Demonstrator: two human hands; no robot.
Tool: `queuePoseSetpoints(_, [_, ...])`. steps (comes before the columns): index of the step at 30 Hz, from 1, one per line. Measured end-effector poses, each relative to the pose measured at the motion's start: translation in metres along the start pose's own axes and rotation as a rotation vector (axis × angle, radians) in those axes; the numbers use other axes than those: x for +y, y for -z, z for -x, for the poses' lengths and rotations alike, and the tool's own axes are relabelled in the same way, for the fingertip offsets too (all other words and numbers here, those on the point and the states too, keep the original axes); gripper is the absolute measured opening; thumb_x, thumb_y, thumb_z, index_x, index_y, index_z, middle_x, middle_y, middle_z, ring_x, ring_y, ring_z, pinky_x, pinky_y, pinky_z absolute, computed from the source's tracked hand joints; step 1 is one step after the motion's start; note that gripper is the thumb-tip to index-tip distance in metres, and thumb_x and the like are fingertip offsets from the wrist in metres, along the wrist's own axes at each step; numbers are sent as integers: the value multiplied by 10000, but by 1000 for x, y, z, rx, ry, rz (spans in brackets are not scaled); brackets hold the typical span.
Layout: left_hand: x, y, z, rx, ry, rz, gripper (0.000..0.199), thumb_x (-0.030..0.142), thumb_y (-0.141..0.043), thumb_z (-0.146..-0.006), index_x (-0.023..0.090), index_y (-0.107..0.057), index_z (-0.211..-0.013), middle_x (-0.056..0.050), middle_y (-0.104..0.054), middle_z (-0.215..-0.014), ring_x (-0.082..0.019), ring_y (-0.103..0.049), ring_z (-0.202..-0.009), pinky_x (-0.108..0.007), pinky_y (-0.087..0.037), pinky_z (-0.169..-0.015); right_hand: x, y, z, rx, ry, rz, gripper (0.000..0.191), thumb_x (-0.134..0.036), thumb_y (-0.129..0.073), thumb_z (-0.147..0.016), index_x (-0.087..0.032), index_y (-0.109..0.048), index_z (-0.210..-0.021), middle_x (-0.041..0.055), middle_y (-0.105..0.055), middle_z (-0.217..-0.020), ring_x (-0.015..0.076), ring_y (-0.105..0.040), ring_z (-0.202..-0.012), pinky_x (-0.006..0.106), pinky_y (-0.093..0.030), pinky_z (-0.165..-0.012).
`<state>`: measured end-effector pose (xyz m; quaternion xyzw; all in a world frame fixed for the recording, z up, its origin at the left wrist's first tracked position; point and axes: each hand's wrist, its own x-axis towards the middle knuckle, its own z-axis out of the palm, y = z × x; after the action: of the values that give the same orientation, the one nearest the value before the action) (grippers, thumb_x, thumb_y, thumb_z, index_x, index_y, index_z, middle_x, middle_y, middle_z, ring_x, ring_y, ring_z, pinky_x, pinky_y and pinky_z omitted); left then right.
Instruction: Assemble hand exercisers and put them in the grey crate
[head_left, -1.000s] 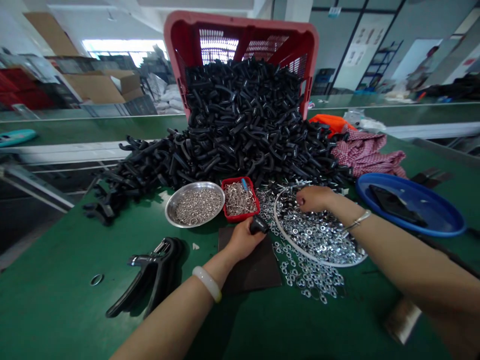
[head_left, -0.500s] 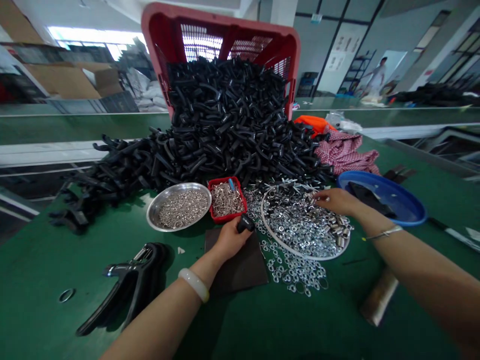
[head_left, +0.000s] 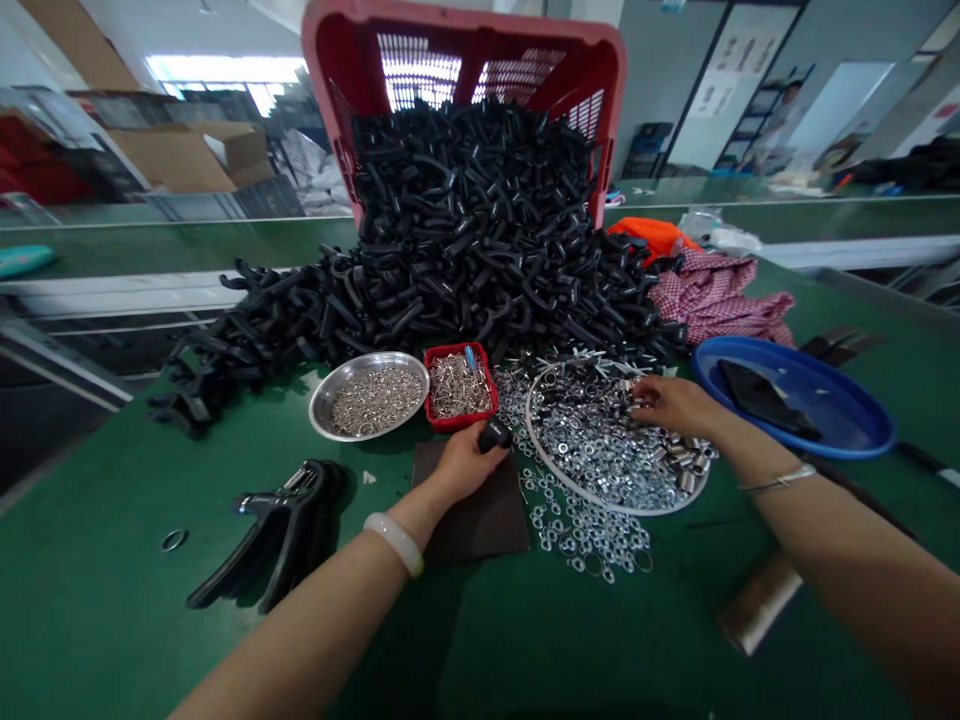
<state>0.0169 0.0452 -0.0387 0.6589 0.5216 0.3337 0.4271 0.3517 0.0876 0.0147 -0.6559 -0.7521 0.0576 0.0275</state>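
Note:
My left hand (head_left: 461, 465) is closed around a black plastic handle piece (head_left: 495, 435), whose rounded end shows past the thumb. It rests above a flat dark board (head_left: 480, 525). My right hand (head_left: 671, 405) reaches into a round tray with a white rim (head_left: 600, 503), heaped with small metal washers, springs and pins. Its fingers are pinched together among the parts; what they hold is too small to make out. Left of the tray, a red box (head_left: 461, 424) holds metal pins. A steel dish (head_left: 321, 412) beside it is filled with small metal pieces.
Behind the containers, black plastic handles (head_left: 465, 240) spill from a tipped red crate (head_left: 457, 20). Black spring hand grips (head_left: 289, 525) and a metal ring (head_left: 174, 540) lie at left. On the right are a blue tray (head_left: 862, 435), checked cloth (head_left: 720, 295) and a metal cylinder (head_left: 757, 605).
The view has shifted a little, so the table things appear moved slightly. My right hand stays among the metal parts with its fingers a bit lower; my left hand keeps its hold.

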Motion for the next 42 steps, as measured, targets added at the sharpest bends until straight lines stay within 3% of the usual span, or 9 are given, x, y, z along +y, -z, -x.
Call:
queuePoseSetpoints(6, [11,-16,1,-200,-4,-54,131,283,-557,-699,156,-563,-733,34,-504,-564,-87,-478,-465,-179,-336,-438,-2,12,13,-184,61,-150,419,-183,-486,-658,-180,-617,-1056,3,-639,-713,142,-574,-651,230,-428,-611])
queuePoseSetpoints(10, [30,-39,-1,-202,9,-105,154,313,-546,-705,161,-569,-719,23,-516,-558,-109,-504,-480,-197,-353,-457,-14,20,15,-303,-110,-424,433,-240,-376,-740,-161,-592,-1107,31,-658,-774,132,-562,-587,225,-407,-465])
queuePoseSetpoints(18, [64,-53,-18,-109,-108,-549,80,247,-607,-645,197,-631,-703,-63,-622,-718,-219,-585,-730,-299,-428,-670,-9,13,12,-223,-75,-462,378,-432,-555,-697,-164,-660,-942,31,-659,-752,139,-573,-616,237,-448,-536])
queuePoseSetpoints(22, [69,-56,-23,-159,-182,-590,115,231,-614,-644,178,-617,-746,-104,-623,-832,-269,-584,-800,-357,-432,-702,-7,10,10,-171,-18,-292,330,-333,-557,-688,-195,-661,-970,12,-666,-747,152,-593,-676,249,-453,-615])
queuePoseSetpoints(25, [69,-55,-22,-127,-161,-447,96,208,-615,-642,168,-586,-725,-75,-607,-790,-228,-575,-756,-318,-425,-668,-11,10,7,-118,44,-88,297,-285,-604,-639,-219,-674,-920,16,-671,-792,175,-600,-739,265,-439,-679])
queuePoseSetpoints(27, [70,-52,-19,-88,-13,-190,107,205,-604,-662,165,-563,-752,-25,-573,-687,-155,-543,-626,-263,-407,-588,-11,8,7,-86,25,-58,262,-327,-597,-651,-217,-677,-874,20,-667,-788,183,-599,-737,268,-433,-654])
queuePoseSetpoints(32, [69,-42,0,-65,329,443,171,230,-617,-683,159,-507,-792,83,-393,-470,-47,-348,-396,-189,-270,-426,-3,-3,9,91,-112,-349,283,-408,-556,-694,-180,-656,-829,18,-665,-732,156,-600,-679,245,-440,-610])
queuePoseSetpoints(36, [60,-40,20,-91,376,512,236,267,-673,-637,158,-501,-757,92,-399,-452,-37,-340,-385,-182,-236,-405,-2,-7,17,175,-171,-426,327,-366,-544,-712,-161,-646,-946,42,-679,-819,165,-610,-734,264,-460,-677])
queuePoseSetpoints(42, [45,-34,31,-86,434,545,282,274,-682,-611,164,-492,-788,99,-414,-449,-39,-353,-364,-178,-236,-392,-7,-1,25,-40,-4,-242,351,-284,-546,-709,-163,-623,-1029,44,-672,-911,169,-612,-827,254,-457,-732])
